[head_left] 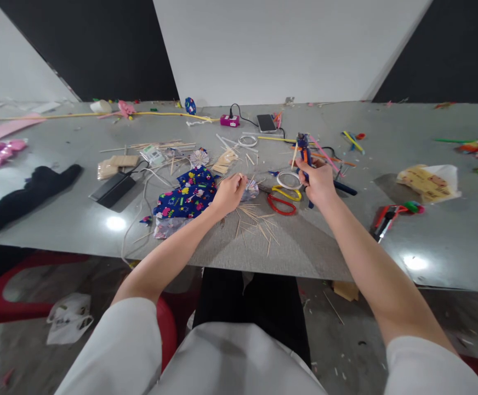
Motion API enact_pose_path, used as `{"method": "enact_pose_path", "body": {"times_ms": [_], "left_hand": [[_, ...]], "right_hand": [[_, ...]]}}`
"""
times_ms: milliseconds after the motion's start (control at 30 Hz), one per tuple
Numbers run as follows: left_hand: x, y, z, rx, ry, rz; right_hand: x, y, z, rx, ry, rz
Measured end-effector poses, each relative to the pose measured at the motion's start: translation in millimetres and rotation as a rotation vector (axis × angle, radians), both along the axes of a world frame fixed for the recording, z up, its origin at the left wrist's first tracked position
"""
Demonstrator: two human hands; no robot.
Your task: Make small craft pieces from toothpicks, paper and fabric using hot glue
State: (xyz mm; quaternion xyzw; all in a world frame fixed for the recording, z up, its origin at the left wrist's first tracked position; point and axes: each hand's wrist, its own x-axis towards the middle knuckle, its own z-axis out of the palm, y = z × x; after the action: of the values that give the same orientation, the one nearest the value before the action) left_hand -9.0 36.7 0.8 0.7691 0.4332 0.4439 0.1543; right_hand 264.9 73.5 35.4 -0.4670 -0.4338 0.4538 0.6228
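My left hand (229, 192) is closed in a pinch above the table; what its fingertips hold, if anything, is too small to make out. Beside it lie blue patterned fabric (189, 195) and a pleated round piece (250, 190), partly covered by the hand. Thin wooden sticks (257, 219) are scattered just in front. My right hand (318, 178) is wrapped around a blue-and-orange hand tool (303, 144) with a dark head, pointing away from me; its exact kind is unclear. Near that hand are a white ring (289, 180) and scissors with red and yellow handles (281, 204).
A black box with a cord (113, 189) lies left, near black cloth (29, 195). At the back are a purple power socket (229, 120) and a phone (266, 123). A utility knife (386, 220) and a plastic bag (429, 184) sit right. The table's front edge runs before me.
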Motion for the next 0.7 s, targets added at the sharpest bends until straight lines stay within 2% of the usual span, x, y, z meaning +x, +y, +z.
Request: {"method": "enact_pose_path", "body": {"times_ms": [100,167,500,700], "left_hand": [[-0.3,0.6,-0.7,0.000,0.002,0.011],[-0.5,0.7,-0.8,0.002,0.006,0.016],[-0.7,0.2,-0.6,-0.001,-0.002,-0.003],[-0.3,-0.4,-0.1,0.000,-0.003,-0.003]], "right_hand": [[-2.5,-4.5,2.1,0.034,-0.006,0.097],[-3.6,-5.2,1.7,0.046,-0.010,0.105],[0.4,6.9,-8.8,0.015,-0.080,-0.071],[6.3,11.7,-10.4,-0.020,-0.042,-0.142]]}}
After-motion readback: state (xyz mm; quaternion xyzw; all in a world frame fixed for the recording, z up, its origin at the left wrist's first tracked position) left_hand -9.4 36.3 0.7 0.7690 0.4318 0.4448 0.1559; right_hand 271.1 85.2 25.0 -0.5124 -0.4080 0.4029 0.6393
